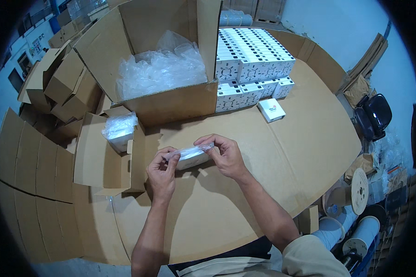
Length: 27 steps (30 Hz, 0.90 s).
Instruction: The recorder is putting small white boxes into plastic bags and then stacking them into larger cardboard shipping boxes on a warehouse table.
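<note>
**Q:** Across the upper half of the frame, what surrounds the work area?

**A:** At upper centre, a large open carton (162,60) filled with crumpled clear plastic bags (159,69). To its right, stacked rows of small white boxes (252,60), with one single white box (271,110) lying apart on the cardboard-covered table (282,152). At centre left, a smaller open carton (104,157) holding a bagged white item (119,129); its flap stands just beside the left hand. Folded cartons (60,78) are piled at upper left.

**Q:** Where does the handled item lie relative to the hands?

**A:** At frame centre, a small white box in a clear plastic bag (189,156) is held between both hands, above the table. The left hand (162,173) pinches the bag's left end; the right hand (224,154) pinches its right end. Both are closed on it.

**Q:** Orientation?

**A:** Long axis runs roughly left to right, the right end tilted slightly toward the top of the frame.
</note>
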Each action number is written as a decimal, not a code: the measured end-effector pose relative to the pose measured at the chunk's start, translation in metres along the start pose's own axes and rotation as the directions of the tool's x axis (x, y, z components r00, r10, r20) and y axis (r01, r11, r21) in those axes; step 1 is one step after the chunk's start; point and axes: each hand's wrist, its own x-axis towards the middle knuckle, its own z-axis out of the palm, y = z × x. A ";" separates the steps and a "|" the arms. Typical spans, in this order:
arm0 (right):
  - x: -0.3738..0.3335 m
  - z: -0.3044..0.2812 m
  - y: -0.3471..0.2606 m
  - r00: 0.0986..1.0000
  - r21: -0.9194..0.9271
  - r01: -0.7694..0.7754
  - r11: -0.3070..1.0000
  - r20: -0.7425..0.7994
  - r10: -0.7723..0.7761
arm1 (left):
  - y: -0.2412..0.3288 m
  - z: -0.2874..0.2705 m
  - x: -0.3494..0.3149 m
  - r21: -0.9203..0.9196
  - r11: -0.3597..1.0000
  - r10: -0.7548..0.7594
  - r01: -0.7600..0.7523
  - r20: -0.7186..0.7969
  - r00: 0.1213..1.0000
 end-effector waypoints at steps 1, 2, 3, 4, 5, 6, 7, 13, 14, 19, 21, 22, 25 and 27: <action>0.000 -0.001 -0.001 1.000 -0.051 0.028 0.998 0.010 -0.028 | 0.001 0.001 0.000 0.001 1.000 0.000 0.000 -0.001 1.000; 0.000 -0.001 -0.002 0.998 -0.102 0.057 0.993 0.020 -0.055 | 0.003 0.002 -0.001 -0.023 1.000 -0.004 0.003 -0.024 1.000; 0.000 -0.001 0.000 0.998 -0.102 0.056 0.993 0.020 -0.054 | 0.004 0.003 -0.001 -0.046 0.999 -0.008 0.005 -0.046 0.999; 0.000 -0.002 0.002 0.998 -0.071 0.063 0.995 0.025 -0.061 | 0.004 0.005 -0.001 -0.045 0.999 -0.008 0.006 -0.046 0.999; 0.000 -0.002 0.003 0.997 -0.041 0.069 0.997 0.029 -0.068 | 0.004 0.006 -0.001 -0.064 0.998 0.007 -0.012 -0.072 0.997; 0.000 -0.001 0.003 0.997 -0.039 0.069 0.997 0.030 -0.068 | 0.003 0.007 -0.001 -0.083 0.996 0.023 -0.031 -0.099 0.995; 0.000 0.000 0.002 0.998 -0.037 0.051 0.998 0.025 -0.050 | 0.002 0.006 0.000 -0.081 0.996 0.023 -0.031 -0.100 0.995; 0.001 0.000 0.001 0.999 0.008 0.039 0.999 0.008 -0.039 | -0.001 0.007 0.000 -0.109 0.993 -0.045 0.032 -0.117 0.992; 0.001 -0.001 0.002 0.999 0.034 0.047 0.998 0.013 -0.047 | -0.002 0.008 0.000 -0.120 0.993 -0.029 0.015 -0.118 0.993; 0.001 -0.001 0.004 0.999 0.062 0.039 0.997 -0.016 -0.039 | -0.009 0.010 0.001 -0.107 0.994 -0.020 0.004 -0.152 0.988; 0.001 0.000 0.003 1.000 0.057 0.025 0.998 -0.015 -0.025 | -0.012 0.011 0.003 -0.219 0.973 -0.100 0.068 -0.136 0.986; 0.001 0.002 0.000 0.995 0.045 0.083 0.996 -0.061 -0.080 | -0.014 0.012 0.004 -0.220 0.973 -0.100 0.068 -0.136 0.986; 0.001 0.000 -0.006 0.982 0.022 0.182 0.983 -0.060 -0.180 | -0.017 0.015 0.006 -0.257 0.966 -0.058 0.026 -0.117 0.991; 0.002 -0.007 -0.007 0.976 0.016 0.220 0.975 -0.014 -0.219 | -0.015 0.015 0.005 -0.261 0.965 -0.066 0.028 -0.139 0.988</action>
